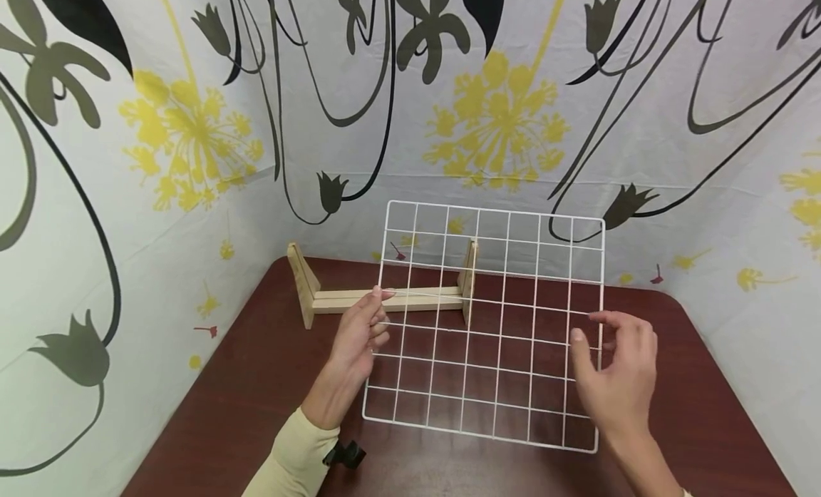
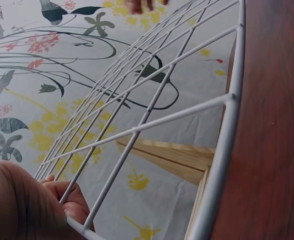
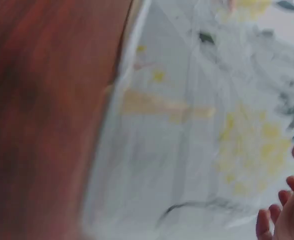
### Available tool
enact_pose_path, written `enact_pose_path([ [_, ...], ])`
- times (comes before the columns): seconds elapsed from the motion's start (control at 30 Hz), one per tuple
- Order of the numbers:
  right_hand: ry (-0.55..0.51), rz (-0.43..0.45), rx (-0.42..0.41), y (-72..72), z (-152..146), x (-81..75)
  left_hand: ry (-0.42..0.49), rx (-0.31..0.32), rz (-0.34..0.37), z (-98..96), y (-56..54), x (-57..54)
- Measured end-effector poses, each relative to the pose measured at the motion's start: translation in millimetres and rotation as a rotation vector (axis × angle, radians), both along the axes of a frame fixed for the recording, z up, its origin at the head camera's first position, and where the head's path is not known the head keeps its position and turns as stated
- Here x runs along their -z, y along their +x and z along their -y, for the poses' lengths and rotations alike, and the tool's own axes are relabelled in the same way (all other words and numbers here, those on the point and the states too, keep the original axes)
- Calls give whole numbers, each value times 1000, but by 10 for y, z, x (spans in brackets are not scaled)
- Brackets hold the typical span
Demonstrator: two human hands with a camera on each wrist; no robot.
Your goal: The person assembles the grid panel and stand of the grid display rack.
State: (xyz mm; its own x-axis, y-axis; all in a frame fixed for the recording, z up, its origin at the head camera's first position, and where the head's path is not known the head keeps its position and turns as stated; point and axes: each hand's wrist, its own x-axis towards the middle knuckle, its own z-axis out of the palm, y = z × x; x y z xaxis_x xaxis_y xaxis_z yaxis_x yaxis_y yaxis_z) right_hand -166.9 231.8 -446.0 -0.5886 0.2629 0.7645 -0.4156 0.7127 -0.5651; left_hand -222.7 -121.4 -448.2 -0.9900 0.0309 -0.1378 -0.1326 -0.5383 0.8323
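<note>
A white wire grid panel is held up, tilted, above the table. My left hand pinches its left side between thumb and fingers. In the left wrist view, that hand grips the wires near one edge. At the panel's right side is my right hand, thumb and fingers spread apart around the edge wire, not closed on it. The right wrist view is blurred and shows the right hand's fingers loosely bent with nothing in them. Behind the panel stands a wooden frame with two uprights joined by rails.
A dark red-brown table lies under everything. Patterned fabric with flowers hangs close behind it and at both sides. A small black object sits at the left sleeve's cuff.
</note>
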Motion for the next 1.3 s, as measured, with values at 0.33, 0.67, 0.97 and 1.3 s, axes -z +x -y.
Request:
enact_pose_path([
  [0.33,226,-41,-156,29,708,-285,25,-11,-24,-60,-6,-19],
  [0.67,383,125,-60,-204,1055,-334,27,-2,-47,-109,-41,-40],
  [0.97,368,214,-41,-384,1171,-246,35,-5,-49,-107,-22,-14],
  [1.3,365,211,-74,-496,1189,-155,39,19,-77,-109,0,26],
])
